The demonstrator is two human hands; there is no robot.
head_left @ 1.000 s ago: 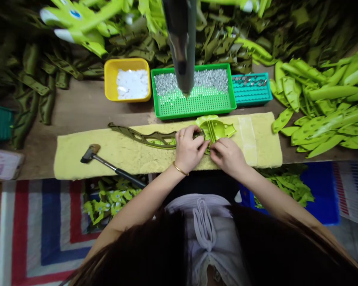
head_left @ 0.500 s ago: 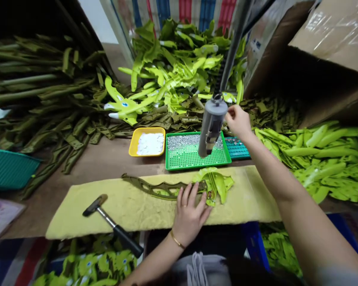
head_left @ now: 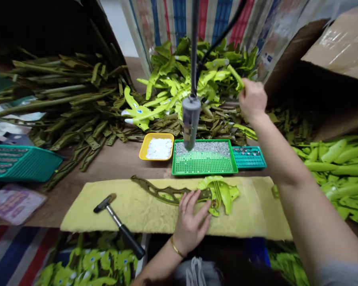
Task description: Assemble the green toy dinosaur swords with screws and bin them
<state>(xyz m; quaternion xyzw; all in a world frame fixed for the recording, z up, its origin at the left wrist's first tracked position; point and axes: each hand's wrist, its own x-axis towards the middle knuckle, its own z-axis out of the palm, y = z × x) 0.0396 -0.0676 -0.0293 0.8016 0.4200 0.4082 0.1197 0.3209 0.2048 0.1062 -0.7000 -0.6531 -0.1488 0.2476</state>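
Observation:
My left hand (head_left: 191, 222) lies flat with spread fingers on an olive-green plastic part (head_left: 170, 194), pressing it to a yellow felt pad (head_left: 256, 212). That part's end meets a lime-green moulded piece (head_left: 222, 194) with several fins. My right hand (head_left: 252, 99) is far from the pad, up by a heap of lime-green plastic pieces (head_left: 179, 81). Its fingers appear closed on the end of a lime-green strip (head_left: 235, 76). A hammer (head_left: 119, 224) with a black grip lies on the pad, left of my left hand.
A hanging grey cylindrical tool (head_left: 191, 123) stands above a green pegboard tray (head_left: 204, 169) of silver studs. Nearby are a yellow tray (head_left: 155, 147), a teal tray (head_left: 249, 157), olive strips (head_left: 71, 115), lime strips (head_left: 340, 174), and a cardboard box (head_left: 331, 51).
My right hand has left the pad and moved up and right to the far heap. My left hand stays on the part. The view has swung from looking straight down to looking farther forward.

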